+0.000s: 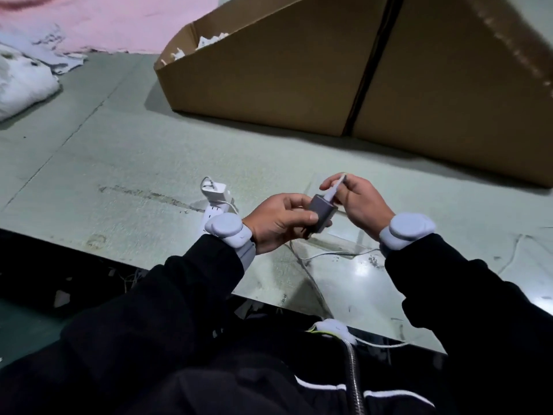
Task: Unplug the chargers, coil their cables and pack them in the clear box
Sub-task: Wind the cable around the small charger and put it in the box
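Holding a grey charger above the table's near edge, the left hand grips its body with fingers and thumb curled round it. The right hand pinches the pale cable plug at the charger's top. Its thin cable trails on the green-grey table below both hands. Just left of the left wrist, one white charger stands plugged into a white power strip. Chargers counted: two. A clear box lies under and behind the hands, largely hidden by them. One large cardboard box blocks the far right; bare tabletop lies between it and the hands. White cloth sits at the far left edge. One pale band sits on each wrist, two in all.
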Demonstrator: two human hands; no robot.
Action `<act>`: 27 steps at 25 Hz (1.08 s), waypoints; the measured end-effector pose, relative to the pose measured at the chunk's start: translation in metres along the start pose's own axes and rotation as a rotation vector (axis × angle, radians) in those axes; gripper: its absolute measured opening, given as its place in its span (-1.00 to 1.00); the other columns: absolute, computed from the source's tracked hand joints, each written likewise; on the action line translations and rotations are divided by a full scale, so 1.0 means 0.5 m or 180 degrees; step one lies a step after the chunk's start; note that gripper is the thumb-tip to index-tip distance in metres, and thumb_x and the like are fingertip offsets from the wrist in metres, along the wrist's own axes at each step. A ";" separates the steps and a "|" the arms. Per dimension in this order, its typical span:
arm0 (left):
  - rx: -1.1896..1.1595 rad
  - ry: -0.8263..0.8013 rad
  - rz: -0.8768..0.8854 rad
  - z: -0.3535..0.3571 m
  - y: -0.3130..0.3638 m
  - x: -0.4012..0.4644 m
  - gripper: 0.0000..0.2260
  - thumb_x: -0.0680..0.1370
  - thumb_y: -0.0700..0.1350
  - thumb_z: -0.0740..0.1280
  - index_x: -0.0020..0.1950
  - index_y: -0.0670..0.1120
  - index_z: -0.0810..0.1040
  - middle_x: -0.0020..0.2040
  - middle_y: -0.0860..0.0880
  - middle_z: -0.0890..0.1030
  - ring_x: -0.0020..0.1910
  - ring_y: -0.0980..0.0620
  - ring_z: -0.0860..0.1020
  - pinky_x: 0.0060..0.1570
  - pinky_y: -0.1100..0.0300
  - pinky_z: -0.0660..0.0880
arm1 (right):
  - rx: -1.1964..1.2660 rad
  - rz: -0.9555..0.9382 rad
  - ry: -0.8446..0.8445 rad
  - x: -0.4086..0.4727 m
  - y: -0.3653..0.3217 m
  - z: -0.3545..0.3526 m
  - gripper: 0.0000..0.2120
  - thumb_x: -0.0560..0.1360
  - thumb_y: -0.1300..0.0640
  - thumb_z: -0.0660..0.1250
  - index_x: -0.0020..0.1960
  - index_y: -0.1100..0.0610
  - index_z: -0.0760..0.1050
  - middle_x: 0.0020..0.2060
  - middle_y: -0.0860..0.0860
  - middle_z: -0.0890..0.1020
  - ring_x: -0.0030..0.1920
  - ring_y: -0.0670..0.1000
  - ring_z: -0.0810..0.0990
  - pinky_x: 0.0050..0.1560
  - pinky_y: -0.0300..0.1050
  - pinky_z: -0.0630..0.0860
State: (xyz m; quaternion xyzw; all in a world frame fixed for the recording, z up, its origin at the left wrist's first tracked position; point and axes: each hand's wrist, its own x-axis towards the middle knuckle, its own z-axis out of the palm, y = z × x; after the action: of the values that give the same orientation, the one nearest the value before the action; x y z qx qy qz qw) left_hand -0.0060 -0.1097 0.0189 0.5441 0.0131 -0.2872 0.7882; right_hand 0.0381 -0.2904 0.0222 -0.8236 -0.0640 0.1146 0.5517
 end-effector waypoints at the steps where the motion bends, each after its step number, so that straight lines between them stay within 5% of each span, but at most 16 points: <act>1: -0.0139 0.0038 0.0046 0.009 0.000 0.007 -0.74 0.38 -0.26 0.35 0.06 -0.25 0.54 -0.11 -0.24 0.63 -0.30 0.03 0.60 -0.34 0.29 0.50 | 0.0132 0.0177 -0.0086 -0.011 0.003 -0.002 -0.75 0.64 0.19 0.13 -0.16 0.05 0.49 -0.34 0.10 0.53 -0.37 -0.05 0.53 -0.17 -0.03 0.50; 3: -0.0255 0.0221 0.0160 0.018 0.001 0.020 -0.73 0.42 -0.22 0.37 0.10 -0.26 0.56 -0.10 -0.24 0.59 -0.26 0.02 0.54 -0.32 0.26 0.50 | -0.0201 0.0457 -0.0306 -0.027 0.008 0.003 -0.77 0.65 0.16 0.11 -0.15 0.03 0.44 -0.38 0.05 0.46 -0.44 -0.02 0.48 -0.28 0.02 0.51; 5: -0.0058 0.0492 0.0232 0.021 -0.002 0.034 -0.85 0.48 -0.21 0.38 0.04 -0.18 0.61 -0.18 -0.12 0.60 -0.23 0.04 0.51 -0.30 0.24 0.50 | -0.1052 0.0439 -0.0593 -0.040 0.011 0.005 -0.82 0.65 0.11 0.10 -0.04 0.00 0.46 -0.25 -0.04 0.53 -0.28 -0.03 0.50 -0.20 -0.05 0.45; 8: 0.0266 0.0939 0.0263 0.021 -0.010 0.045 -0.91 0.51 -0.21 0.38 -0.01 -0.08 0.63 -0.27 0.02 0.62 -0.28 0.10 0.52 -0.23 0.18 0.52 | -0.2043 0.0286 -0.0965 -0.055 0.020 0.001 -0.75 0.63 0.07 0.11 0.20 0.17 0.44 0.07 0.17 0.60 0.07 0.20 0.54 0.02 0.00 0.44; 11: 0.0662 0.1263 0.0313 0.017 -0.021 0.056 -0.86 0.49 -0.20 0.40 0.04 -0.06 0.62 -0.22 0.02 0.64 -0.31 0.12 0.54 -0.13 0.05 0.56 | -0.2572 0.0160 -0.1264 -0.070 0.023 -0.008 -0.69 0.61 0.07 0.12 0.28 0.20 0.37 0.20 0.26 0.56 0.18 0.25 0.51 0.13 0.05 0.43; 16: 0.1658 0.1748 0.0338 0.007 -0.039 0.071 -0.80 0.38 -0.12 0.50 -0.08 0.01 0.54 -0.07 -0.12 0.68 -0.14 -0.17 0.66 -0.15 -0.08 0.64 | -0.2925 -0.0144 -0.0994 -0.090 0.009 -0.041 -0.74 0.58 -0.02 0.09 0.16 0.08 0.41 0.04 0.22 0.61 0.02 0.28 0.55 0.00 0.14 0.51; 21: 0.2298 0.0971 0.0349 0.012 -0.024 0.074 -0.75 0.34 -0.24 0.51 -0.07 0.01 0.60 -0.14 -0.10 0.65 -0.21 -0.13 0.62 -0.18 0.02 0.62 | -0.2363 -0.0768 -0.0473 -0.074 -0.024 -0.085 -0.84 0.55 0.06 0.26 -0.03 0.08 0.59 -0.21 0.08 0.66 -0.17 0.13 0.56 -0.12 0.00 0.49; 27: 0.1345 0.0081 0.0404 0.046 -0.001 0.068 -0.70 0.38 -0.47 0.39 0.00 -0.15 0.59 -0.07 -0.22 0.61 -0.12 -0.07 0.58 -0.13 0.09 0.59 | -0.1634 -0.0539 0.0273 -0.045 0.017 -0.127 -0.89 0.49 0.10 0.39 -0.16 0.12 0.63 -0.34 -0.03 0.59 -0.32 -0.07 0.48 -0.28 -0.36 0.33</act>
State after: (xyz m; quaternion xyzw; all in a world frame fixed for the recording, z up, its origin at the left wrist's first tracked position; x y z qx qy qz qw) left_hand 0.0152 -0.1444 0.0164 0.7005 -0.0718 -0.2265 0.6730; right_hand 0.0326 -0.3555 0.0400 -0.9323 -0.1362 0.0131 0.3347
